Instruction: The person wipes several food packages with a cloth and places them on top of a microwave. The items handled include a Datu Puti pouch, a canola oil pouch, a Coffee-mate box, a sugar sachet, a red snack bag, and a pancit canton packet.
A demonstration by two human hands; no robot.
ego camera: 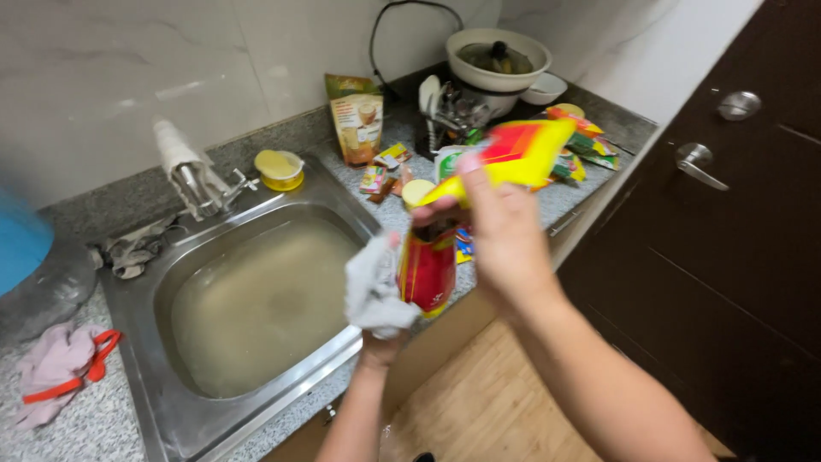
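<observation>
While water stands in the steel sink, both hands work a pouch.
Right hand pinches the red-and-yellow pouch; left hand clutches a grey cloth against it.

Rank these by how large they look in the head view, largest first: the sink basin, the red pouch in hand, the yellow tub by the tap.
1. Sink basin
2. Red pouch, though it is nearer the camera, so its true rank is unsure
3. Yellow tub
</observation>
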